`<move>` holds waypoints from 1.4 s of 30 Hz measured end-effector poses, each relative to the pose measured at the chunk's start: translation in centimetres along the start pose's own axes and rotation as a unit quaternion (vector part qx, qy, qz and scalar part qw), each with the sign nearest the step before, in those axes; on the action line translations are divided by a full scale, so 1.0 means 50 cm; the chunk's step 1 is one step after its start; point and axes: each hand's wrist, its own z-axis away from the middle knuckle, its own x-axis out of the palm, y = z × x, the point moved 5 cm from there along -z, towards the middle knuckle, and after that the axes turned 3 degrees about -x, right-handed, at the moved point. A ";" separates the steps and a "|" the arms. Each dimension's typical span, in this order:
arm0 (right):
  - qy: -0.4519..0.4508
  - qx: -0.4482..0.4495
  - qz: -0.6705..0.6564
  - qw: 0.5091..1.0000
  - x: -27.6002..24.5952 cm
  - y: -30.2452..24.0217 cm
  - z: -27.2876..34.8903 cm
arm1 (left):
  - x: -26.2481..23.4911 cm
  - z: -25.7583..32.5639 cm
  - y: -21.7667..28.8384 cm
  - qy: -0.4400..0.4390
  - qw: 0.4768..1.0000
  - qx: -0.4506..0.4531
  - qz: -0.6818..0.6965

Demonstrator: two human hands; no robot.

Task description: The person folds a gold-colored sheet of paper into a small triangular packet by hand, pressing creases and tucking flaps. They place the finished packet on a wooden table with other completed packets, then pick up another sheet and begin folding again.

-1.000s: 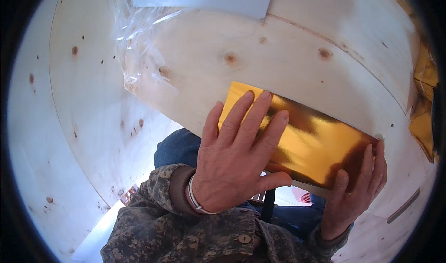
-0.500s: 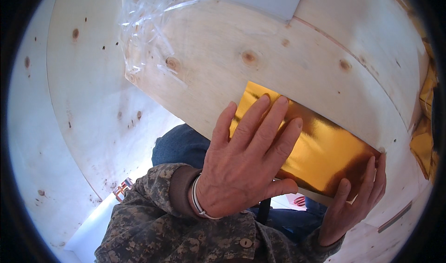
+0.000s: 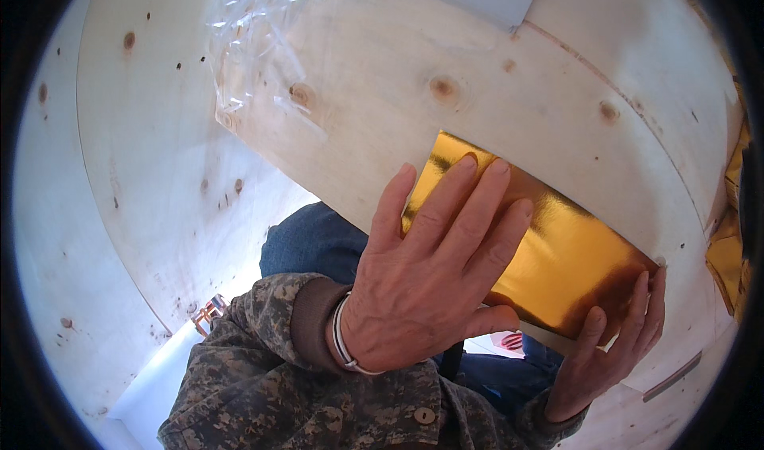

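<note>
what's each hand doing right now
Left hand: open, flat on the shiny gold foil sheet.
Right hand: fingers curled on the sheet's lower right edge.

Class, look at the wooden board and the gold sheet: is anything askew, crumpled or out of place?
The gold sheet lies flat under the left hand, the right hand at its corner. Only the crumpled clear plastic film at the wooden board's far corner looks untidy.

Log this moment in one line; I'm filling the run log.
left hand: flat on gold sheet | right hand: at sheet's near right corner | sheet: on wood board | plastic wrap: far left
</note>
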 end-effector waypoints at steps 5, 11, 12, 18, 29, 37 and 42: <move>0.000 0.003 -0.001 1.000 0.000 0.001 0.000 | 0.003 -0.001 0.001 0.002 1.000 0.001 0.003; -0.005 0.010 -0.004 1.000 0.001 0.002 0.000 | 0.003 0.000 0.001 0.000 1.000 0.003 -0.006; -0.004 0.008 -0.004 1.000 0.001 0.002 0.000 | 0.004 0.000 0.001 0.001 1.000 0.003 -0.007; 0.000 0.006 -0.011 1.000 0.001 0.002 0.001 | 0.006 0.000 0.000 0.004 1.000 0.002 -0.002; 0.006 0.000 -0.012 1.000 -0.002 -0.001 0.001 | 0.003 0.000 0.001 -0.007 1.000 0.002 -0.006; -0.009 0.011 -0.017 1.000 -0.003 0.002 -0.005 | -0.001 -0.004 0.004 -0.006 1.000 0.000 -0.021; -0.021 0.022 -0.008 1.000 -0.005 0.000 -0.005 | -0.001 -0.004 0.003 -0.004 1.000 0.007 -0.026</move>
